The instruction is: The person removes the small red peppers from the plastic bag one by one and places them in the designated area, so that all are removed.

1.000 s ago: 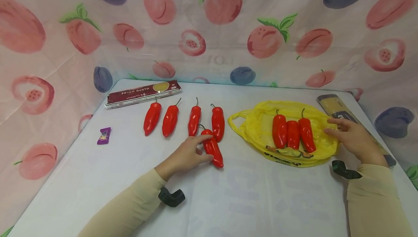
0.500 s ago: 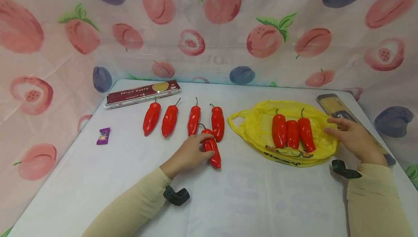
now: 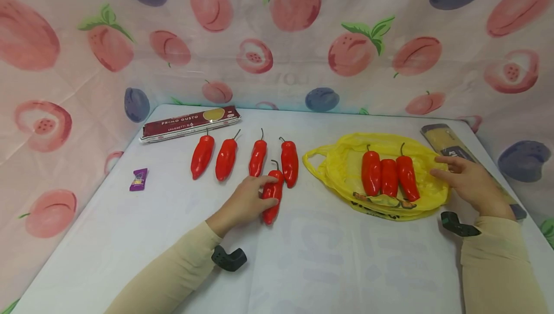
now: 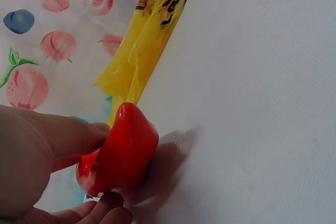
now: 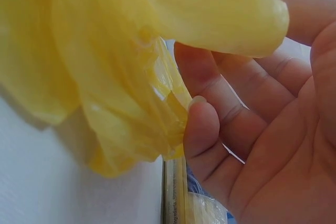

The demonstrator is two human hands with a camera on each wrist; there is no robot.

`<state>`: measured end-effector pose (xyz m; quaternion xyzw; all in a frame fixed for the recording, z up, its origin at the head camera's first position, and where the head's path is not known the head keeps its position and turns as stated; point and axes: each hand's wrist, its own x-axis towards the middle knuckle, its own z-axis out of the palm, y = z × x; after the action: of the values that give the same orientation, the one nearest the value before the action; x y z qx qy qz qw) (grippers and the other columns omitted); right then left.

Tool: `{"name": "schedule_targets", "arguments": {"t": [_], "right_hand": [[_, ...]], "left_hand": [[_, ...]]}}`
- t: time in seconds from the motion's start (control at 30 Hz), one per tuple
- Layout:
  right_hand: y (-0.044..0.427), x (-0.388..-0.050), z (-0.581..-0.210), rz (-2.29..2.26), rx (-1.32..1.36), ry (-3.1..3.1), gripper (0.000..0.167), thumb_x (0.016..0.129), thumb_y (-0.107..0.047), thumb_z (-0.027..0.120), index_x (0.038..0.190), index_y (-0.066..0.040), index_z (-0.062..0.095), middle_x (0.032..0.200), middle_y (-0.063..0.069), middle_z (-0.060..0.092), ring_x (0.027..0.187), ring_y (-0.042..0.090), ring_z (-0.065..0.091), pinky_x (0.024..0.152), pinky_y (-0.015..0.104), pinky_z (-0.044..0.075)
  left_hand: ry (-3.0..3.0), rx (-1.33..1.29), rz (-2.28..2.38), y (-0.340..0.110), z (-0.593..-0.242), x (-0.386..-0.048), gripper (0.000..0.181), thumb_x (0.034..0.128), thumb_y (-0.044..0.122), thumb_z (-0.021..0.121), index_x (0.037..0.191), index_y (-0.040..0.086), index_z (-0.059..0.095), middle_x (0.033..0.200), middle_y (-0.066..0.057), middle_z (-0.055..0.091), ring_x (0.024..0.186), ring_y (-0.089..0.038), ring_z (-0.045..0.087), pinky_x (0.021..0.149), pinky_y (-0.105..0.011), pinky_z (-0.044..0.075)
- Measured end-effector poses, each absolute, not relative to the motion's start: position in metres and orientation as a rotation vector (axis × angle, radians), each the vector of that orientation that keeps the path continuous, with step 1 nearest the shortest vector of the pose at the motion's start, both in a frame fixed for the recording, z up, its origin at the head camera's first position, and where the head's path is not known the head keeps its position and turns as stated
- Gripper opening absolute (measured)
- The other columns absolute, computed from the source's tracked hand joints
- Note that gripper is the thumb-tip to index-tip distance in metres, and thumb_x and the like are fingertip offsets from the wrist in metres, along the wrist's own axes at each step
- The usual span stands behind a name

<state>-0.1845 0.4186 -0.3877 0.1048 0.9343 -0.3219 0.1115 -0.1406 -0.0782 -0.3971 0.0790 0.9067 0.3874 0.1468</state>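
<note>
My left hand (image 3: 240, 206) pinches a red chili pepper (image 3: 272, 194) between thumb and fingers, its stem pointing away from me. The left wrist view shows this pepper's rounded tip close up, with a shadow on the cloth beside it. Behind it lie several more red peppers (image 3: 226, 160) in a loose row, stems pointing back. On the right a yellow plastic bag (image 3: 339, 172) is spread flat with three red peppers (image 3: 388, 179) on it. My right hand (image 3: 473, 186) holds the bag's right edge; in the right wrist view the yellow film (image 5: 115, 77) passes between its fingers.
A dark red spaghetti pack (image 3: 190, 124) lies at the back left. Near the left edge is a small purple wrapped candy (image 3: 138, 180). Another pasta pack (image 3: 446, 141) lies at the right edge, partly hidden by my right hand. Fruit-printed cloth walls stand behind.
The pepper in my left hand has shifted a little left and turned from slanting to nearly upright in the head view. My right hand and the bag have stayed in place.
</note>
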Motion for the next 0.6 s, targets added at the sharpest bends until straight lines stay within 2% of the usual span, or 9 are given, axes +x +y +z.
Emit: {"name": "schedule_targets", "arguments": {"t": [0.23,0.6], "right_hand": [[0.4194,-0.1847,-0.3885,-0.94,0.302,2.749,0.092,0.094,-0.067,0.048,0.152,0.003,0.032,0.142,0.044,0.03,0.124,0.06,0.033,0.092,0.077,0.034],[0.418,-0.184,-0.3855,-0.944,0.305,2.732,0.091,0.096,-0.066,0.047,0.153,0.003,0.03,0.143,0.044,0.028,0.125,0.061,0.031,0.091,0.078,0.033]], "left_hand": [[2.622,0.21,1.101,-0.0796,-0.3942,-0.1413,0.054,0.0877,0.019,0.078,0.138,0.015,0.059,0.113,-0.007,0.058,0.104,-0.025,0.054,0.069,-0.032,0.056],[2.652,0.189,1.094,-0.0839,-0.3914,-0.1394,0.055,0.0872,0.02,0.079,0.138,0.016,0.06,0.111,-0.006,0.057,0.102,-0.024,0.054,0.068,-0.031,0.056]]}}
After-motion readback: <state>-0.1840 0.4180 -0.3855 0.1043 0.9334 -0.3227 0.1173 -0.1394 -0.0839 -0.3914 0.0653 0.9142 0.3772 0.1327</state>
